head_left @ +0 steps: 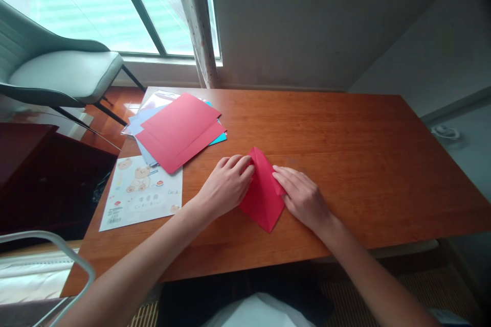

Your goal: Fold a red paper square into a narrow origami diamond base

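Observation:
A folded sheet of red paper (pixel 265 202) lies on the table with one point towards the far side and another towards me. Creases run along its length. At its upper left edge, my left hand (pixel 231 181) has its fingers curled over the paper; the fingertips are partly hidden. On the opposite side, my right hand (pixel 301 191) grips a folded flap at the right edge, fingers pressed together and thumb hidden.
Sheets of red paper (pixel 182 130) lie over blue and lilac sheets at the table's far left. In front of them is a white sheet with bear drawings (pixel 143 191). The wooden table (pixel 356 163) extends right. A chair (pixel 65 71) stands by the window.

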Action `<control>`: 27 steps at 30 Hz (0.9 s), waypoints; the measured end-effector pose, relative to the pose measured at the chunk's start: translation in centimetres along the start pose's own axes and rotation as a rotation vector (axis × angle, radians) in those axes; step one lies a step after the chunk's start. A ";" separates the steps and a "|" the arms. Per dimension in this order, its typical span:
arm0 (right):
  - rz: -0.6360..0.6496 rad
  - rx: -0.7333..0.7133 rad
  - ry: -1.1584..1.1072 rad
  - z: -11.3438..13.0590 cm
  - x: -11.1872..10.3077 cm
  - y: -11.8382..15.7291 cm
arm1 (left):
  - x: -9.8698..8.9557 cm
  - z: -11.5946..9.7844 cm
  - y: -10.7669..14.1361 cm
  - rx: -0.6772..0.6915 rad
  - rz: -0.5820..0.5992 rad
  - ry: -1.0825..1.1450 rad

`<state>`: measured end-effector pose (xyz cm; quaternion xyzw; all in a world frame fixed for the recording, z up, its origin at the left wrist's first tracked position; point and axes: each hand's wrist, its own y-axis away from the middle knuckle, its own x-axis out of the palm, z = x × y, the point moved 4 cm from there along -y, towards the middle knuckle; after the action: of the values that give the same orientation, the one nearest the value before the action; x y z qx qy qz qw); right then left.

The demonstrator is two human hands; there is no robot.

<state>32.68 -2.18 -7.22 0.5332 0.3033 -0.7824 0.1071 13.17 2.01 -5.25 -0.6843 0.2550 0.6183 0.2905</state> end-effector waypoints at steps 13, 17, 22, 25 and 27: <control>0.025 -0.207 -0.035 0.9 -0.3 0.2 | 0.2 0.6 -1.2 -0.026 0.076 -0.013; 0.032 -0.221 -0.041 1.1 -0.4 -0.2 | 0.3 0.6 -1.2 -0.025 0.071 -0.013; 0.085 -0.233 -0.036 1.4 -0.4 -0.6 | 0.4 0.6 -1.2 -0.029 0.046 -0.030; 0.108 -0.231 -0.040 1.4 -0.5 -0.5 | 0.5 0.5 -1.0 -0.029 0.024 -0.035; 0.115 -0.231 -0.044 1.4 -0.5 -0.5 | 0.5 0.4 -0.9 -0.032 0.009 -0.045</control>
<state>31.56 -2.65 -6.27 0.5168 0.3580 -0.7462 0.2190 13.57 2.93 -5.73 -0.6736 0.2414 0.6389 0.2825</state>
